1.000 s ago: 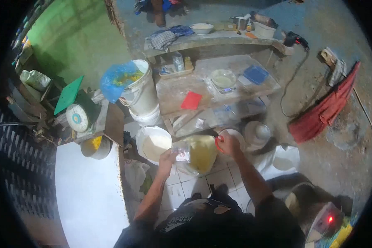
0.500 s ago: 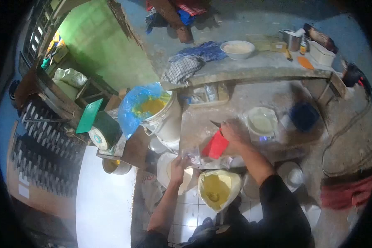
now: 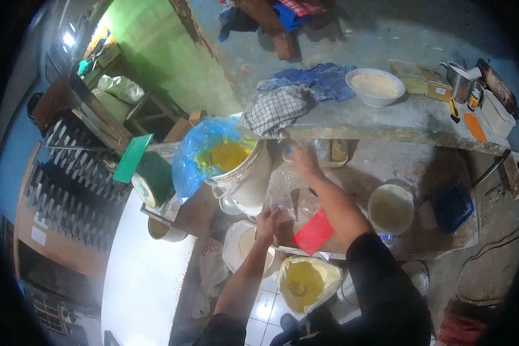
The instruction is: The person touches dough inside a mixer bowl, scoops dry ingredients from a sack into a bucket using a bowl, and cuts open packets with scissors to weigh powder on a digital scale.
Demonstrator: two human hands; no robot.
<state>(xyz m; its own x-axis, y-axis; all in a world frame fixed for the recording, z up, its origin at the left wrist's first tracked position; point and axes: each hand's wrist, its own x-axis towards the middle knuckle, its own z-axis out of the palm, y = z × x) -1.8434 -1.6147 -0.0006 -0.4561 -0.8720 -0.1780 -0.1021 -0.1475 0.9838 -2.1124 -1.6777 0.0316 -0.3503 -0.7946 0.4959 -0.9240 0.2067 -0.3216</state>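
My left hand (image 3: pixel 266 224) is closed on a small clear plastic packet (image 3: pixel 281 214) at the front edge of the low table. Blurred by motion, my right hand (image 3: pixel 303 158) is at the tray (image 3: pixel 332 164) at the table's back left; its fingers are smeared. Between the hands, scissors (image 3: pixel 294 203) appear to lie on the table, left of a red card-like sheet (image 3: pixel 313 232). Below, a lined container of yellow contents (image 3: pixel 308 284) stands on the floor, with a white tub (image 3: pixel 238 248) to its left.
A white bucket (image 3: pixel 252 179) with a blue bag (image 3: pixel 187 161) stands left of the table (image 3: pixel 352 173). A raised ledge (image 3: pixel 352 128) holds cloths and a bowl (image 3: pixel 376 86). A green scale (image 3: pixel 155 176) is farther left. A bowl on a scale (image 3: pixel 391 207) and blue lid (image 3: pixel 452 207) are right.
The view has turned toward the table and ledge. My right hand has let go of the scissors and moved from the table's front area to the tray; my left hand still holds the packet.
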